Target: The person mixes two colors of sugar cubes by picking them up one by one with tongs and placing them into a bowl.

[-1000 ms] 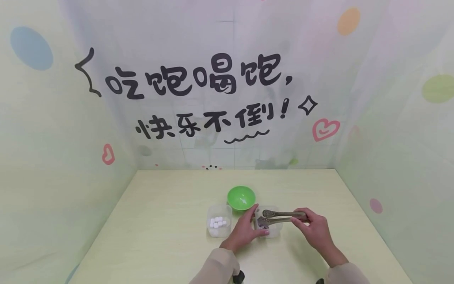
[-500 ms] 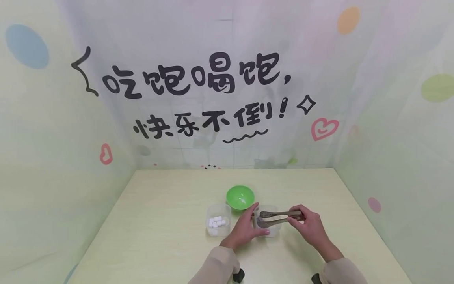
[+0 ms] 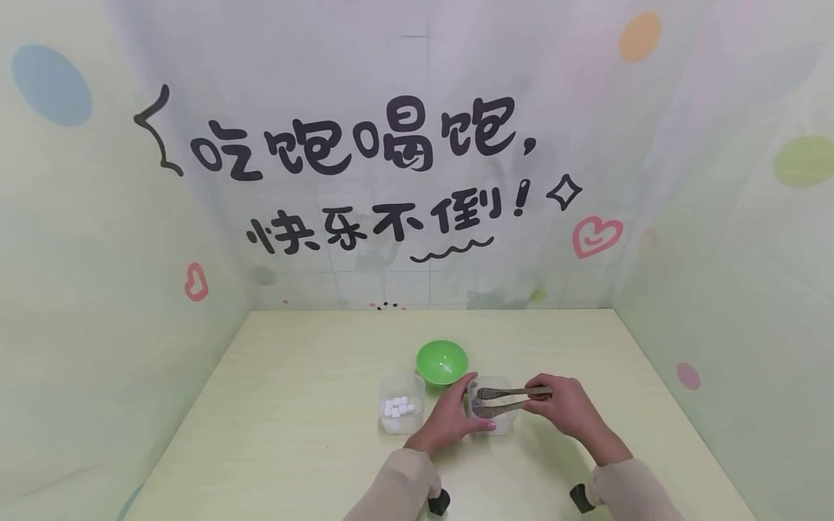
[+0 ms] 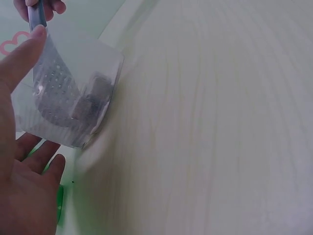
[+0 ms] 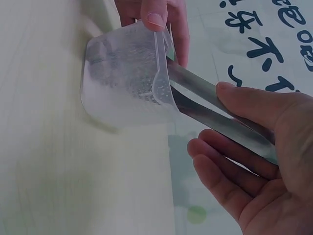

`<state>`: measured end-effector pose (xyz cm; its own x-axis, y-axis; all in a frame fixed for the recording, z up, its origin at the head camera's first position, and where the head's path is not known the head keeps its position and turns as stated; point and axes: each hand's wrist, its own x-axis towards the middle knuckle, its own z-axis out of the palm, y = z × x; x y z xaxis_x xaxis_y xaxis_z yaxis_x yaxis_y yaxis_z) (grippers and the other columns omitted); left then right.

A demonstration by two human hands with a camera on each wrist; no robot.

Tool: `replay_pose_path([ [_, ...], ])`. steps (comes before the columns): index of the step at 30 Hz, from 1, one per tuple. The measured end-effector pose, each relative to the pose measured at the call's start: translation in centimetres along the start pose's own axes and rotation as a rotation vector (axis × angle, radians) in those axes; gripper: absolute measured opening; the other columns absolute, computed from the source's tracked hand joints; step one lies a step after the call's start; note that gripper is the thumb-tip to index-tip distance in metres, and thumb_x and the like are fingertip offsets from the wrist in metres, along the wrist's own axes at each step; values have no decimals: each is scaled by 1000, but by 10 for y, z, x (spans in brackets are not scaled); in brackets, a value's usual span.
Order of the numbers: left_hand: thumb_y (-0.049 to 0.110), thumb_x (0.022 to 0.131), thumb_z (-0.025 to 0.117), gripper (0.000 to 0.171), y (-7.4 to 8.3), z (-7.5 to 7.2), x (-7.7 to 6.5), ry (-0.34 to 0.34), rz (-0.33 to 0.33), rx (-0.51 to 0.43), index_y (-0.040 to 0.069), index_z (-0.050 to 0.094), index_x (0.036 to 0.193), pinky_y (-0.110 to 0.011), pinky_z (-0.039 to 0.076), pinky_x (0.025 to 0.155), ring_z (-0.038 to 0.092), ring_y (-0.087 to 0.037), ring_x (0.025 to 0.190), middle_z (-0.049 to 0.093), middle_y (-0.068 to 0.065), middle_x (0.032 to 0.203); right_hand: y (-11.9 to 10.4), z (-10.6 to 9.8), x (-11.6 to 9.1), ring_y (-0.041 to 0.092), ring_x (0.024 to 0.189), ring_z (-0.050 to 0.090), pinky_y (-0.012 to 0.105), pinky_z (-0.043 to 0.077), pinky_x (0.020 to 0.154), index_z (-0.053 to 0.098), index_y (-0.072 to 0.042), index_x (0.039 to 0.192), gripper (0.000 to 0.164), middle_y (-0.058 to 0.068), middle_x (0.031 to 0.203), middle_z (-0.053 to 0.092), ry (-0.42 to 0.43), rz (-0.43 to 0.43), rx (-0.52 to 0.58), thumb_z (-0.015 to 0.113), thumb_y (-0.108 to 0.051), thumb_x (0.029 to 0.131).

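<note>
My left hand (image 3: pixel 446 422) grips a clear plastic container (image 3: pixel 503 425) from its left side, thumb and fingers on opposite walls. Metal tongs (image 3: pixel 511 393) are held in my right hand (image 3: pixel 572 407), thumb on one arm and fingers along the other. Their perforated ends reach inside the container, spread apart in the head view. Through the clear wall, the left wrist view shows dark cubes (image 4: pixel 93 100) at the bottom, next to one tong end (image 4: pixel 56 88). In the right wrist view the tong arms (image 5: pixel 205 93) pass over the container's rim.
A second clear container (image 3: pixel 412 425) with several white cubes (image 3: pixel 399 407) stands to the left of my left hand. Behind the two containers is a green bowl (image 3: pixel 442 362). Printed fabric walls (image 3: pixel 430 282) enclose the pale wooden table (image 3: pixel 293 405).
My right hand has moved a little left, closer to the container, and the tongs have shifted slightly left with it. The left hand and container stay in place.
</note>
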<state>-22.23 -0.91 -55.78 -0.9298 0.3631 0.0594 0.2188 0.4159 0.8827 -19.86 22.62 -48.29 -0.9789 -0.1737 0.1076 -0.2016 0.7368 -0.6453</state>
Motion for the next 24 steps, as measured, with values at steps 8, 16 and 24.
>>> replay_pose_path([
  [8,38,69,88,99,-2,1,3,0,-3,18,18,35,151,-46,34,110,42,-27,133,44,-5,147,-2,-5,-2,10,70,63,29,53,59,71,-7,92,18,-4,78,68,-11,3,-16,81,-14,78],
  [16,35,69,88,99,-2,1,3,-1,3,-5,16,35,150,-47,34,109,42,-27,132,44,-5,146,-1,-1,-3,13,73,65,30,55,60,71,-6,94,19,-2,81,69,17,-18,-21,81,-12,78],
  [24,34,68,88,100,-3,1,3,3,-9,-4,16,35,151,-47,34,109,43,-27,132,44,-5,147,-1,1,-1,11,71,64,28,54,60,71,-6,93,18,-2,80,70,26,-31,-37,80,-11,78],
])
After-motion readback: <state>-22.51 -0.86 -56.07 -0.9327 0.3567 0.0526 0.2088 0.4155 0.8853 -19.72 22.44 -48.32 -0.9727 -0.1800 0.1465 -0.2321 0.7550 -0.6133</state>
